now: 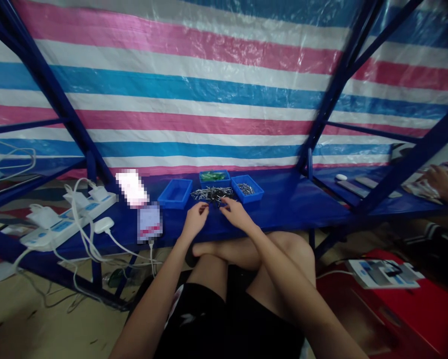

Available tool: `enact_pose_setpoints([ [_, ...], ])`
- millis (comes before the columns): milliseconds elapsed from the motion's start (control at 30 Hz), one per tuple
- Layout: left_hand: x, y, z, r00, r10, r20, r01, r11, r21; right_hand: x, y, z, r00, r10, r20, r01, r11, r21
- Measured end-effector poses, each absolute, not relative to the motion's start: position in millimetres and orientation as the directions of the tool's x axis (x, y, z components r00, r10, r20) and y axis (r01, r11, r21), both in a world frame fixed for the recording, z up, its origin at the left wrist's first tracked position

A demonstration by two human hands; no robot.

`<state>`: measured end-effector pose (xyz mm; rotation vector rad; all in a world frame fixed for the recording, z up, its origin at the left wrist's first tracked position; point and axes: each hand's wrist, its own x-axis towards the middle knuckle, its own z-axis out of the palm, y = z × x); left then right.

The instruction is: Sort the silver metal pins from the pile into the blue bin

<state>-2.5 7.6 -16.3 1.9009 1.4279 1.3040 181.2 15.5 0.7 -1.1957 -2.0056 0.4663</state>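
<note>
**Heap of thin silver and black metallic-looking pieces (pixel 211 193) approached from the near side**

At the heap's near side, the left hand (pixel 197 218) and right hand (pixel 237 214) are held with fingers bent and slightly parted; whether anything is gripped cannot be told. To its left, a long white power strip (pixel 69 223) is set. The heap is hemmed in by blue rectangular plastic boxes (pixel 176 204) left, behind and right. To its right, room is offered by the blue tabletop (pixel 291 202), bounded by a slanted blue metal post (pixel 407 160).
</note>
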Motion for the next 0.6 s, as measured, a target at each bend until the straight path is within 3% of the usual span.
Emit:
enact_pose_setpoints([
  [100, -5, 16, -11, 0.055, 0.908, 0.416, 0.625, -0.356, 0.694, 175, 8, -1, -0.405, 0.831, 0.381, 0.642, 0.555, -0.529],
  [233, -9, 33, 1, -0.001, 0.943, 0.332, 0.880, -0.156, 0.448, 174, 0, 3, -0.464, 0.822, 0.329, 0.732, 0.565, -0.380],
  [367, -6, 46, 11, -0.065, 0.969, 0.240, 0.968, 0.003, 0.250, 173, -3, 7, -0.500, 0.822, 0.275, 0.769, 0.567, -0.296],
  [600, -1, 53, 8, -0.031, 0.960, 0.280, 0.988, -0.014, 0.156, 174, -5, 8, -0.526, 0.800, 0.287, 0.770, 0.592, -0.240],
])
